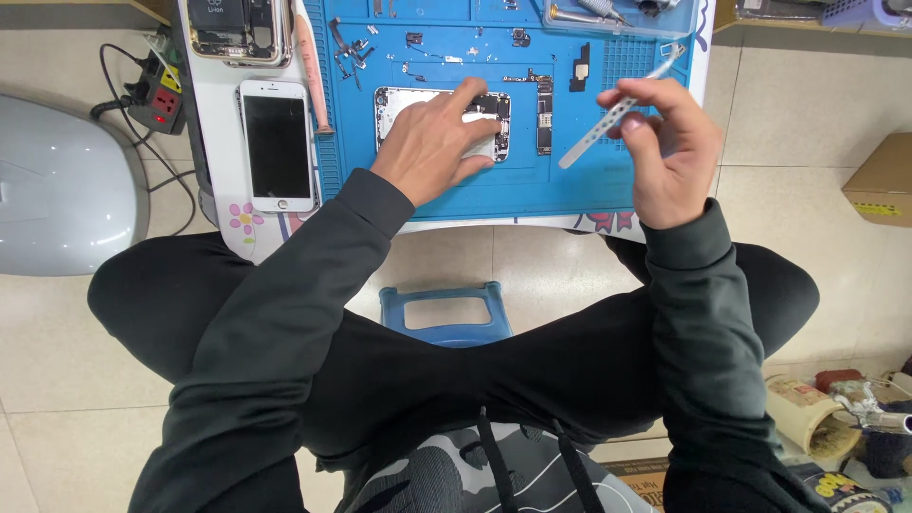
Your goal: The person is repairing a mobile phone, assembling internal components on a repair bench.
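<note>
Head view. L hand (432, 142) lies flat, fingers spread, pressing opened phone chassis (494, 128) at ctr of blue repair mat (446, 195). R hand (665, 142) above mat's rt side, fingers pinched on slim, prob. metal, pry tool (594, 141). White phone (275, 144) lies left of mat.

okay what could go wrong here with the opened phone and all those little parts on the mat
1. Small loose parts lie scattered on the blue mat; a sleeve sweeping across could knock them off.
2. The left hand presses on the opened phone; too much force might bend its exposed insides.
3. The right hand holds a thin metal tool over the mat; it could slip and scratch components.
</note>
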